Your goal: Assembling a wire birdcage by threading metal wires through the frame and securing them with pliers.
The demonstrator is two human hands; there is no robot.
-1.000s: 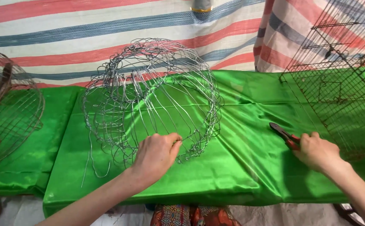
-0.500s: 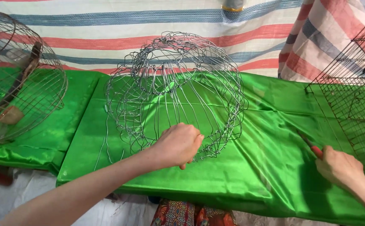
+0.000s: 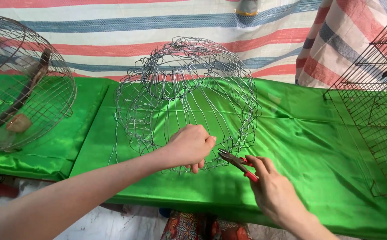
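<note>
Two hands are in my view, and I go from left to right. Far left, a round wire cage (image 3: 22,84) sits on the green cloth (image 3: 318,146) that covers the worktop. It has a brown bar inside it.

Next comes the big wire frame (image 3: 187,95). It is round like a dome, made of thin silver wires, and it is not done yet. It stands in the middle of the worktop, with loose wire ends sticking out at its left side. It lies just ahead of my hands, and its bottom ring runs from left to right along the edge near me.

My left hand (image 3: 191,146) is closed tight on the wires at the bottom ring. It is the hand that touches the frame.

Just to the right of it, my right hand (image 3: 273,193) is wrapped around the red handles of the pliers (image 3: 238,162). The pliers point up and to the left, with their tip right beside my left fingers and close to the ring. I cannot tell if the tip is touching a wire.

Far right, a square brown mesh cage (image 3: 371,115) stands at the end of the worktop. A striped cloth (image 3: 113,31) hangs behind everything.
</note>
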